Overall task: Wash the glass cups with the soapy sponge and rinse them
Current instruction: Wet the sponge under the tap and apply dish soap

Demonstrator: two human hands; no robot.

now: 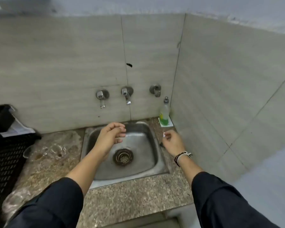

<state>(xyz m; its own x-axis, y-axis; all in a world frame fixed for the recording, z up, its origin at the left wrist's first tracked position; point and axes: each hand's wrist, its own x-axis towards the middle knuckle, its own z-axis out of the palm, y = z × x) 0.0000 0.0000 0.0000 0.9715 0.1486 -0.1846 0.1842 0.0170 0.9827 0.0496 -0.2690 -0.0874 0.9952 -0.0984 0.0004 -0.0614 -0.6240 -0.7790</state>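
Steel sink (95, 176) lies under the left hand (109, 137), fingers loosely curled, holding nothing; right hand (172, 142), equally loose, hangs over its right rim. Cups (56, 151) lie left of it.

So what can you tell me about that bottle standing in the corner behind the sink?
The bottle is clear plastic, slim, with a grey cap on top. Green liquid fills roughly its lower third, and a yellow-green label shows on its side. It stands upright on a small white pad on the speckled stone counter, in the tiled corner, right of the taps. Neither hand touches it.
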